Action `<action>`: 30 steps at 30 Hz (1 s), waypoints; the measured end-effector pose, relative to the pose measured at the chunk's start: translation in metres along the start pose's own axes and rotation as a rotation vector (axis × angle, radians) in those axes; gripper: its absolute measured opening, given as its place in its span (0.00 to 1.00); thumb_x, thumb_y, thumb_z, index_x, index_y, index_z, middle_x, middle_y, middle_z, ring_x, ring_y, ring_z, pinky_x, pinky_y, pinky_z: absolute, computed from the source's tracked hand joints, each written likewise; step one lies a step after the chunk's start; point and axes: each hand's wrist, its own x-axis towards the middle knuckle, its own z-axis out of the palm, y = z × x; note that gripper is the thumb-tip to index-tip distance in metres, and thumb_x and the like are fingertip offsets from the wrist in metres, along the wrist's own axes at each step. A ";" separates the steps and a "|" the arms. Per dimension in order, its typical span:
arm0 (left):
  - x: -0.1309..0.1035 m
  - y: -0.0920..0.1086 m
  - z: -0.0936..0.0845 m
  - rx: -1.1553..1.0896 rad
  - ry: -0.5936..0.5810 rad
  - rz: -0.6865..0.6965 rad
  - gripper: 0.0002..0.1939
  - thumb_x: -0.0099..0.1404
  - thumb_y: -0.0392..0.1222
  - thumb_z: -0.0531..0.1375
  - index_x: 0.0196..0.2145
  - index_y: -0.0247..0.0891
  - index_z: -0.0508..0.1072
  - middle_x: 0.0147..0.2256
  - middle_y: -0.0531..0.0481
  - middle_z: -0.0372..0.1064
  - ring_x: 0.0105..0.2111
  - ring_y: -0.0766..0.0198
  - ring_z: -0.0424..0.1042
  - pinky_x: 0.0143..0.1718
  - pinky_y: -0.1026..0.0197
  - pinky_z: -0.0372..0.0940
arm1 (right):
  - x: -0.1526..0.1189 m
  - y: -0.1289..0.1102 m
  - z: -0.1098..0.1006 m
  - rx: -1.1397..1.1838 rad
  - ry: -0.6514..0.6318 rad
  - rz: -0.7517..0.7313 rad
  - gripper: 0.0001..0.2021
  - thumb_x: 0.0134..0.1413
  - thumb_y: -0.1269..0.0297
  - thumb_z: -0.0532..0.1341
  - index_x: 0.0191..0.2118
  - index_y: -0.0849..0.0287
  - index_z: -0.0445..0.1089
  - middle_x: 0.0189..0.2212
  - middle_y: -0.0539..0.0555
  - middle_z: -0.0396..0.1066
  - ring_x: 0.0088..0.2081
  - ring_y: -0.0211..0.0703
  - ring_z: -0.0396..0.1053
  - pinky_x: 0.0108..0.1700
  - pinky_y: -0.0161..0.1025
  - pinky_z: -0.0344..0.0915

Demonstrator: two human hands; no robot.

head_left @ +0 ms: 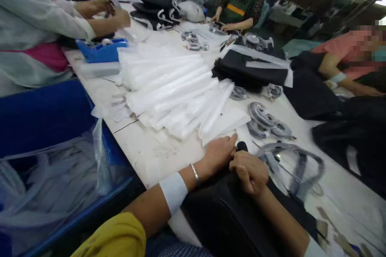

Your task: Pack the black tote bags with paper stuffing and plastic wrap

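A black bag (229, 213) lies in front of me at the near edge of the table, partly over my lap. My left hand (220, 153) is at its far edge, fingers curled against the bag, with one fingertip reaching past it. Close beside it, my right hand (250, 172) is closed in a fist on the top of the bag. A short black rounded end (241, 146) sticks up between the two hands. Just beyond my left hand spreads a fanned stack of white translucent plastic bags (175, 92). Loose grey wrapped straps (301, 164) lie right of my right hand.
A blue bin (45, 116) with plastic-wrapped pieces stands left of the white table (157, 160). Coiled straps (265, 120) and stacked black bags (250, 68) lie to the right. A blue tape dispenser (102, 50) is at the far left. Co-workers work around the table.
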 end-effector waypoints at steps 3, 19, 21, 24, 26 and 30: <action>0.011 -0.014 -0.003 -0.078 -0.101 0.014 0.21 0.69 0.36 0.52 0.58 0.40 0.64 0.44 0.45 0.73 0.41 0.58 0.74 0.40 0.60 0.67 | 0.008 0.006 0.013 0.004 -0.070 0.015 0.13 0.62 0.72 0.50 0.28 0.57 0.65 0.20 0.51 0.65 0.24 0.40 0.62 0.30 0.40 0.57; -0.175 -0.012 -0.071 -0.770 -0.040 -0.185 0.24 0.65 0.53 0.59 0.54 0.38 0.71 0.50 0.44 0.74 0.49 0.50 0.71 0.54 0.49 0.65 | 0.025 0.012 0.050 -0.166 -0.649 0.224 0.28 0.69 0.53 0.43 0.23 0.58 0.67 0.21 0.53 0.71 0.24 0.40 0.63 0.30 0.37 0.52; -0.170 -0.011 -0.064 -0.649 -0.012 -0.202 0.22 0.63 0.52 0.61 0.51 0.37 0.73 0.45 0.44 0.76 0.46 0.49 0.73 0.50 0.48 0.67 | 0.017 0.012 0.053 -0.217 -0.640 0.244 0.26 0.69 0.53 0.44 0.25 0.57 0.70 0.23 0.53 0.73 0.27 0.41 0.67 0.32 0.37 0.55; -0.169 -0.018 -0.072 -0.601 0.001 -0.148 0.22 0.64 0.51 0.61 0.52 0.38 0.73 0.47 0.43 0.76 0.47 0.50 0.74 0.51 0.48 0.67 | 0.002 0.013 0.053 -0.206 -0.631 0.264 0.18 0.66 0.56 0.52 0.33 0.56 0.75 0.30 0.55 0.77 0.34 0.46 0.71 0.38 0.38 0.60; -0.180 -0.033 -0.087 -0.700 0.039 -0.131 0.19 0.66 0.49 0.59 0.51 0.38 0.73 0.46 0.44 0.76 0.46 0.54 0.75 0.51 0.52 0.68 | -0.006 0.015 0.052 -0.177 -0.612 0.278 0.13 0.63 0.61 0.56 0.42 0.58 0.77 0.38 0.59 0.78 0.41 0.49 0.72 0.44 0.41 0.61; -0.233 -0.079 -0.117 -0.860 0.341 -0.364 0.15 0.67 0.49 0.58 0.42 0.34 0.75 0.36 0.44 0.78 0.36 0.60 0.78 0.42 0.58 0.72 | -0.015 0.020 0.054 -0.142 -0.555 0.351 0.10 0.59 0.69 0.59 0.41 0.63 0.78 0.41 0.64 0.78 0.44 0.53 0.73 0.48 0.44 0.62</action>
